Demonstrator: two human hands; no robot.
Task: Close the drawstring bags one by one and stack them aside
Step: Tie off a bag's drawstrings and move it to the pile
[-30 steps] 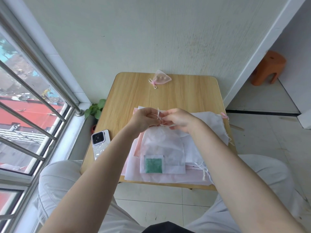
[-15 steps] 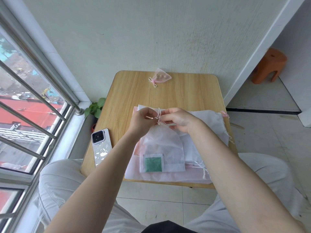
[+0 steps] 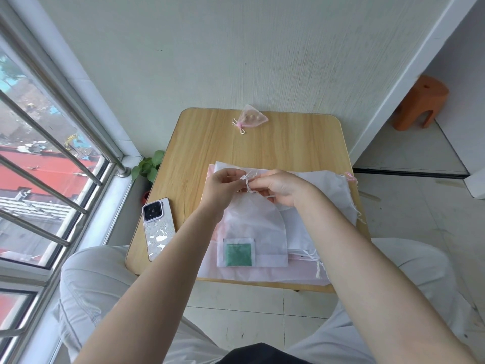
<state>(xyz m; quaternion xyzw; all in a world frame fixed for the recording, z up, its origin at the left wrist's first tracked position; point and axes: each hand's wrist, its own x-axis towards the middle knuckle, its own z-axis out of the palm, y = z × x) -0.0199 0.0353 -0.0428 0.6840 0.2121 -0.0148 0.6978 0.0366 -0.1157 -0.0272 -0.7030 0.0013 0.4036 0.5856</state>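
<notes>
A sheer white drawstring bag (image 3: 253,229) with a green packet (image 3: 238,251) inside lies on top of a pile of flat white and pink bags (image 3: 325,190) near the front of the wooden table (image 3: 204,143). Its neck is gathered. My left hand (image 3: 223,186) and my right hand (image 3: 279,186) meet at the neck, each pinching the thin white drawstring (image 3: 248,179). A small closed pink bag (image 3: 252,119) with round things inside lies alone at the table's far edge.
A phone (image 3: 157,228) lies face down at the table's front left corner. A window with metal bars runs along the left, a small green plant (image 3: 148,166) beneath it. An orange stool (image 3: 420,102) stands on the floor at the far right. My knees flank the table.
Both hands have stayed at the bag's neck, working the drawstring with small finger movements. The neck looks more tightly gathered than a second ago.
</notes>
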